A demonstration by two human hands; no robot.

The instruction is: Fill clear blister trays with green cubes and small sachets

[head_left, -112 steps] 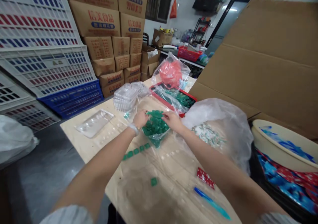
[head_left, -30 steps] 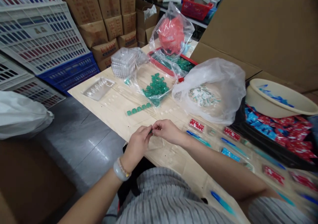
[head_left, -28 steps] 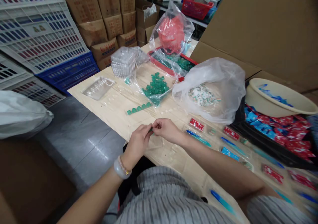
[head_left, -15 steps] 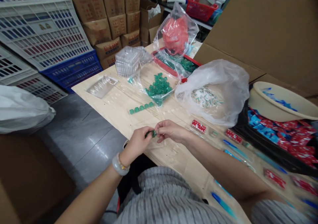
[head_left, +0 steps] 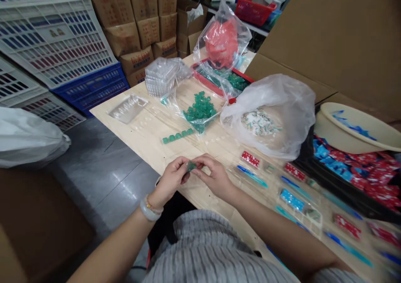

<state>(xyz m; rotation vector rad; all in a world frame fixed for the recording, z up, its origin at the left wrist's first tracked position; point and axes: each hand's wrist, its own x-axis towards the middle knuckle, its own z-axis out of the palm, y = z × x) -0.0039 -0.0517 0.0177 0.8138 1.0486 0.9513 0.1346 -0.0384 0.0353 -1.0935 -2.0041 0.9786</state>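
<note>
Close to the table's front edge, my left hand [head_left: 172, 177] pinches a small green translucent piece [head_left: 191, 166]. My right hand [head_left: 213, 175] meets it from the other side, thumb and fingers closed on the same piece. Its exact kind cannot be made out, as fingers cover part of it. Beyond the hands lies a straight row of green cube-like pieces [head_left: 178, 136]. Farther back, a heap of similar green pieces [head_left: 200, 109] rests on clear plastic.
Left of the heap are a clear tray [head_left: 128, 108] and stacked clear boxes [head_left: 161, 77]. A bag of small white pieces [head_left: 261, 122], a red tray [head_left: 206, 80] and a cream basin [head_left: 357, 128] stand behind. Red packets [head_left: 250, 159] and blue pens [head_left: 251, 176] lie at right.
My right hand has turned and its fingers now close on the green piece beside my left hand. The right forearm has shifted lower, uncovering a pen and a blue packet.
</note>
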